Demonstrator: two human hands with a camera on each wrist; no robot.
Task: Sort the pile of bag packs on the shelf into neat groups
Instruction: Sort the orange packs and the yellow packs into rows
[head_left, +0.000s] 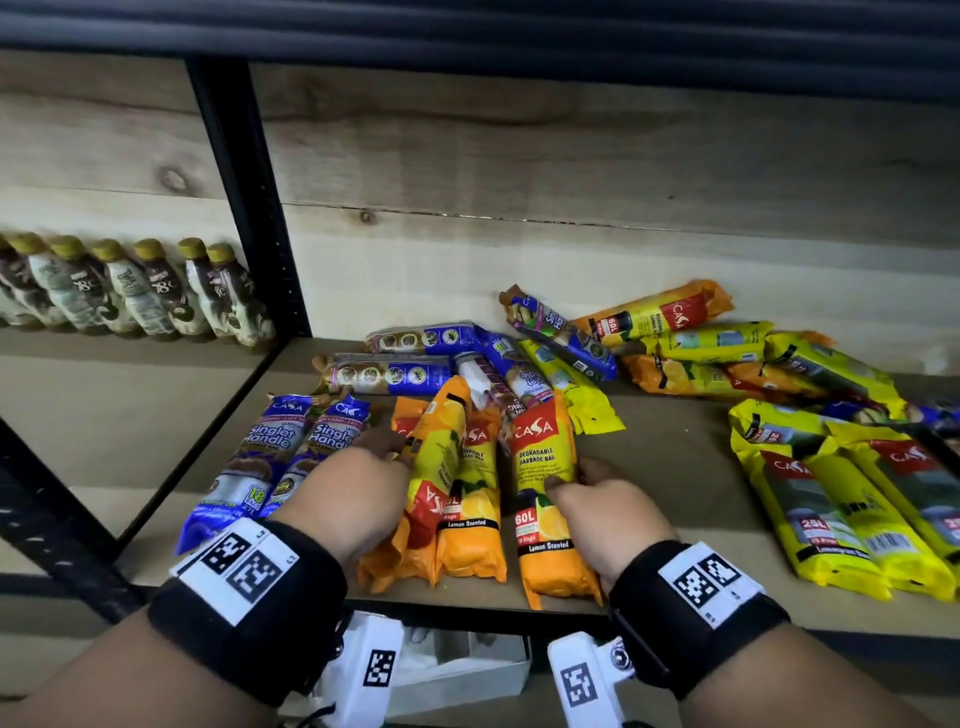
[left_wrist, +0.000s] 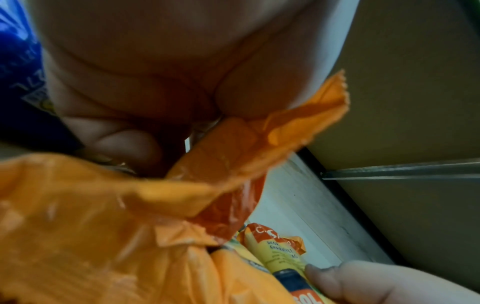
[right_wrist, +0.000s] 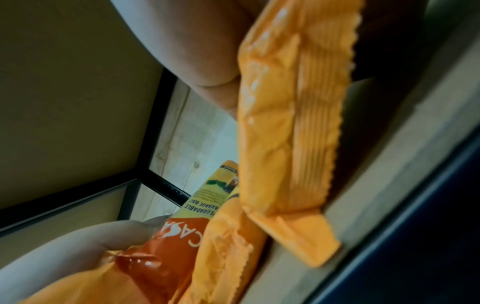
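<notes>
Three orange garbage-bag packs lie side by side at the shelf's front. My right hand (head_left: 571, 475) grips the rightmost orange pack (head_left: 545, 457), thumb on its top face and fingers round its right side; the right wrist view shows that pack's crimped end (right_wrist: 285, 123) close up. My left hand (head_left: 395, 447) holds the tilted left orange pack (head_left: 439, 467) from its left side, a finger curled under it in the left wrist view (left_wrist: 124, 144). Two blue Singlet Handle packs (head_left: 249, 467) lie left of my left hand. A mixed pile (head_left: 675, 353) of blue, yellow and orange packs lies behind.
Several yellow packs (head_left: 857, 509) lie grouped at the right. Bare shelf board (head_left: 665, 493) shows between them and the orange packs. A black upright (head_left: 249, 208) divides off a bay with a row of bottles (head_left: 130, 291). A white box (head_left: 467, 670) sits below the shelf.
</notes>
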